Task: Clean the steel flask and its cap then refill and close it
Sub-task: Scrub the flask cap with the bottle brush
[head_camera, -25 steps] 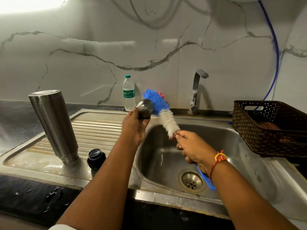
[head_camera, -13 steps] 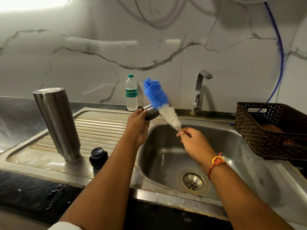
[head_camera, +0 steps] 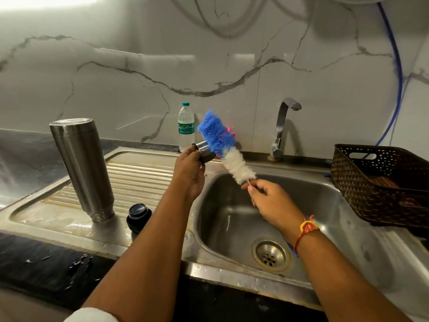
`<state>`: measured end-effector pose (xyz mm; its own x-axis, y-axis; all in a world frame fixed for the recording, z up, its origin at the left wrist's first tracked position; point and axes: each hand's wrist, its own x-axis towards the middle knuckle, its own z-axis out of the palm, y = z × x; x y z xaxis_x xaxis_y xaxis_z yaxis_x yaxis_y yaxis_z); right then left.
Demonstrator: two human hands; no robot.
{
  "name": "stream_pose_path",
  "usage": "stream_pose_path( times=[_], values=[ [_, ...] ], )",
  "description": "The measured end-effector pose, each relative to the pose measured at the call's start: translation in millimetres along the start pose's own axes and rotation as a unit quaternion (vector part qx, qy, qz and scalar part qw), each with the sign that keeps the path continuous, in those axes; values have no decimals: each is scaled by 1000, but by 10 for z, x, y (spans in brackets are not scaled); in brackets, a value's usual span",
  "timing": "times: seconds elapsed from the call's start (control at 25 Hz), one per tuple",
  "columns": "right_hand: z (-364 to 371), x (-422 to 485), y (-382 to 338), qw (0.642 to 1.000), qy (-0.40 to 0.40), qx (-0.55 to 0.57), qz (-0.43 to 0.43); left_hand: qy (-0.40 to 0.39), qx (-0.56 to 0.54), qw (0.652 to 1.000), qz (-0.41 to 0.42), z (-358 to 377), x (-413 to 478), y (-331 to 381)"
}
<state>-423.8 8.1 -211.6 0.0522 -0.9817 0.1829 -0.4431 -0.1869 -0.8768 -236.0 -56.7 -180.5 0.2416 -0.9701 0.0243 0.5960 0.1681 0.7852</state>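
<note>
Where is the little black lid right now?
In the head view, the black lid sits on the draining board, left of the sink basin, just right of the standing steel flask.

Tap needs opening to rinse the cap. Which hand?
Right, probably. The tap stands nearer the right hand, which only pinches the brush by its handle; the left hand grips the cap.
</note>
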Motion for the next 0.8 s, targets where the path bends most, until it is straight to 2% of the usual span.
stream_pose_path(
  times=[0.12, 0.32, 0.48, 0.64, 0.8],
  values=[
    [4, 5, 18, 999, 1, -32, -4, -17, 17, 1000, 9, 1, -9, 3],
    [28, -4, -19, 998, -2, -68, 2, -64, 135, 989, 19, 52, -106, -92],
    [25, -71, -63, 997, -38, -62, 16, -37, 97, 994, 41, -45, 13, -26],
    [30, -56, -93, 998, -23, -49, 26, -79, 135, 987, 39, 53, -103, -116],
    [5, -110, -105, 997, -56, -51, 28, -51, 46, 997, 39, -29, 4, -16]
  ],
)
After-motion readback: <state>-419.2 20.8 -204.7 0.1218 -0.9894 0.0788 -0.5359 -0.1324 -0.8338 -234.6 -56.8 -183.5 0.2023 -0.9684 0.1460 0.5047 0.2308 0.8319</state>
